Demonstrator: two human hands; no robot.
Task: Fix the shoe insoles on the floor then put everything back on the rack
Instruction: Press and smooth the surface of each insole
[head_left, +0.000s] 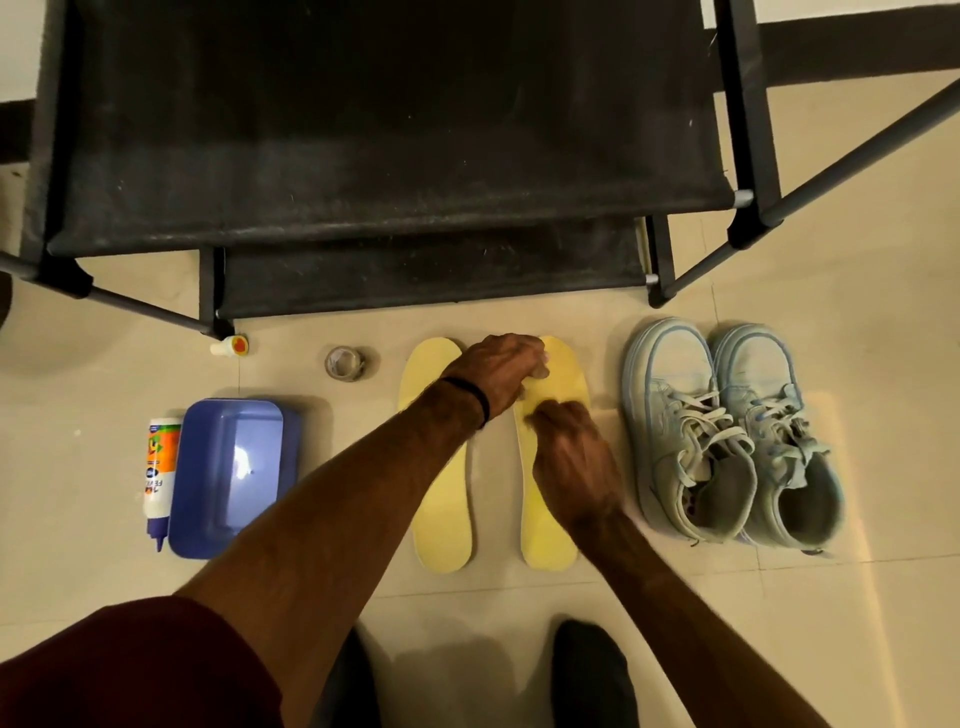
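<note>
Both hands press fingers-down on the right insole, lying lengthwise toward the rack: left hand at its toe, right hand mid-length.

I see matt yellow foam-like insoles, a glossy blue plastic tray, dusty black cloth rack shelves, and smooth floor tiles.

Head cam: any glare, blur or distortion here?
Head view: warm, dim lighting; a glare spot on the glossy blue plastic tub; motion blur on the right hand, which rests on the right yellow foam insole; wide-angle bending splays the black metal rack's poles outward; soft shadows on the beige tiled floor.
</note>
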